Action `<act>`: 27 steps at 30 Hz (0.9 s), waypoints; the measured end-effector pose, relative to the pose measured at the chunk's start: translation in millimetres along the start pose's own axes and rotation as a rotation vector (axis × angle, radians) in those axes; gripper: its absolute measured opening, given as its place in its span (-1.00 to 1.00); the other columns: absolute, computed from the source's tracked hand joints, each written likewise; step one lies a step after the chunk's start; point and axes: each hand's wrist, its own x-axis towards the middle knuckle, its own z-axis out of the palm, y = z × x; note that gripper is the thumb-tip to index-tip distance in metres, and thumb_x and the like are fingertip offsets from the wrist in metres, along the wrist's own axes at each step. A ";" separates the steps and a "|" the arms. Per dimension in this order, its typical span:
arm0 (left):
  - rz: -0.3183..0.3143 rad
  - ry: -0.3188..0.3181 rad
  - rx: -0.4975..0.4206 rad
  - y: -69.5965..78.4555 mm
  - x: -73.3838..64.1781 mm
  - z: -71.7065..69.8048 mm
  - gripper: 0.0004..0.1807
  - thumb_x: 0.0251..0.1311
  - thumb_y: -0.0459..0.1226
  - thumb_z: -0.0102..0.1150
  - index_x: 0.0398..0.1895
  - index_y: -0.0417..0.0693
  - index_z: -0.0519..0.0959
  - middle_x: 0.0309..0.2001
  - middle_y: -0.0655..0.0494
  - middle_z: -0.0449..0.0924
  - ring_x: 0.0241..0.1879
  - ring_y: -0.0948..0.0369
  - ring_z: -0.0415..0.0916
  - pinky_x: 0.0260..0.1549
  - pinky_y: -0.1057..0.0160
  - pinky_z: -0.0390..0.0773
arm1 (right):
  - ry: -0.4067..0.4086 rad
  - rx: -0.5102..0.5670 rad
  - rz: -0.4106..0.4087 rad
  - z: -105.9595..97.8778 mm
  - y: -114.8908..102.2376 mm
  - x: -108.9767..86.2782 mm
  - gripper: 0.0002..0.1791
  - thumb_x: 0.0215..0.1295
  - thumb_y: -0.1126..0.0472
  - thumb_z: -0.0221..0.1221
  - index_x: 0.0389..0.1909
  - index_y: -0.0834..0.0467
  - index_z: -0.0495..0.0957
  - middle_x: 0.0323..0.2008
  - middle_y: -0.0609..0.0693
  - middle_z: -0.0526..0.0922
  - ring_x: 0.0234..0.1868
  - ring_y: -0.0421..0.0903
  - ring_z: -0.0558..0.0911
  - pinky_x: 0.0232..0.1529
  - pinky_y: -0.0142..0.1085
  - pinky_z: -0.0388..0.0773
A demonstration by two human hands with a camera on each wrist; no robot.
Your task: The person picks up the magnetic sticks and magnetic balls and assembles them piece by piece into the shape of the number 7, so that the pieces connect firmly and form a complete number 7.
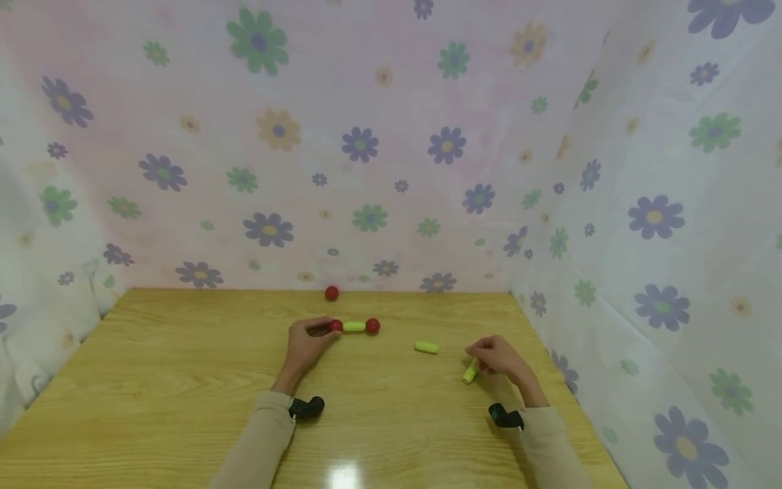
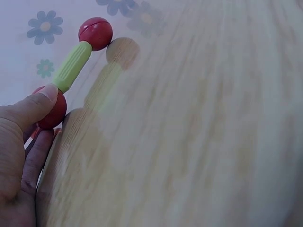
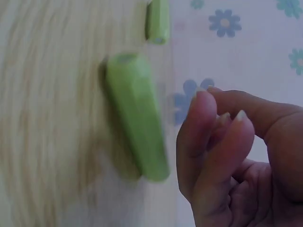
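Note:
My left hand (image 1: 307, 345) pinches a red ball (image 2: 57, 111) between thumb and fingers. That ball sits against one end of a light green rod (image 2: 73, 66), and a second red ball (image 2: 95, 34) sits at its other end, so the three form a dumbbell shape along the table. Toward the right side, my right hand (image 1: 497, 356) hovers with loosely bent fingers beside another green rod (image 3: 137, 118). In the right wrist view a gap shows between this rod and the fingertips (image 3: 242, 122), and nothing is held.
One more green rod (image 1: 426, 348) lies on the wooden table (image 1: 183, 380) between the hands. Near the back edge rests a loose red ball (image 1: 332, 293). Flower-patterned cloth (image 1: 391, 136) hangs behind and along the sides of the table.

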 end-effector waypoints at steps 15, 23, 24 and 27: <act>0.002 0.014 -0.013 2.5 -1.8 1.0 -0.63 0.10 -0.54 0.44 0.01 -0.51 0.65 -0.01 -0.45 0.66 0.00 -0.29 0.65 -0.13 0.41 0.69 | 0.108 0.001 0.121 2.5 20.8 -6.9 -0.62 0.46 0.12 0.22 -0.18 0.45 0.63 -0.46 0.11 0.68 -0.51 -0.13 0.69 -0.48 -0.33 0.66; 0.024 0.014 0.013 1.5 -3.5 0.9 -0.61 0.11 -0.52 0.44 0.03 -0.52 0.64 0.00 -0.45 0.65 0.00 -0.30 0.64 -0.13 0.41 0.69 | 0.087 0.024 0.132 3.7 26.6 -2.0 -0.62 0.49 0.09 0.19 -0.17 0.41 0.62 -0.52 0.02 0.64 -0.57 -0.22 0.57 -0.54 -0.42 0.55; 0.027 0.017 0.011 -1.2 -2.8 1.4 -0.61 0.11 -0.52 0.44 0.03 -0.51 0.64 0.00 -0.45 0.65 0.00 -0.31 0.64 -0.13 0.41 0.69 | 0.076 0.037 0.126 3.0 27.1 -2.5 -0.62 0.49 0.10 0.19 -0.15 0.43 0.61 -0.50 0.03 0.64 -0.55 -0.22 0.58 -0.53 -0.42 0.56; 0.030 0.028 0.011 -13.1 0.8 2.7 -0.62 0.12 -0.51 0.44 0.03 -0.49 0.65 0.00 -0.44 0.65 0.00 -0.31 0.64 -0.14 0.44 0.68 | 0.049 0.078 0.112 0.9 28.0 -4.9 -0.62 0.49 0.13 0.18 -0.08 0.46 0.59 -0.44 0.05 0.65 -0.49 -0.21 0.61 -0.48 -0.42 0.61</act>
